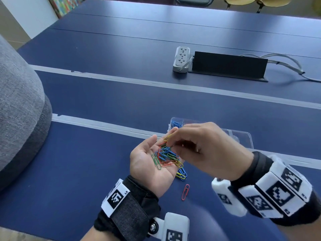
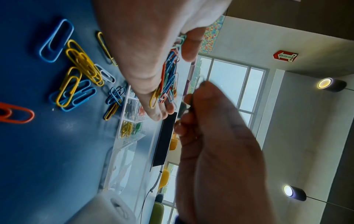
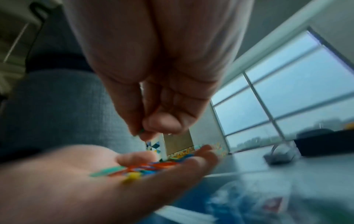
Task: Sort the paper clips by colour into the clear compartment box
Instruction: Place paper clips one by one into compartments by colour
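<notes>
My left hand (image 1: 147, 159) lies palm up above the blue table and carries a heap of mixed paper clips (image 1: 165, 156); a yellow clip (image 1: 168, 137) rests on its fingers. Just above the heap, my right hand (image 1: 174, 142) pinches one thin clip, which looks green in the right wrist view (image 3: 142, 130). The clear compartment box (image 1: 243, 136) sits right behind both hands and is mostly hidden, with blue clips (image 1: 176, 123) in its left end. The left wrist view shows yellow and green clips in its compartments (image 2: 130, 128). Loose blue and yellow clips (image 2: 80, 72) lie under my left hand.
A single red clip (image 1: 185, 192) lies on the table near my left wrist. A white power strip (image 1: 181, 59) and a black cable flap (image 1: 227, 65) stand farther back. A grey cushioned seat (image 1: 19, 110) borders the table on the left. Grey tape lines (image 1: 156, 84) cross the tabletop.
</notes>
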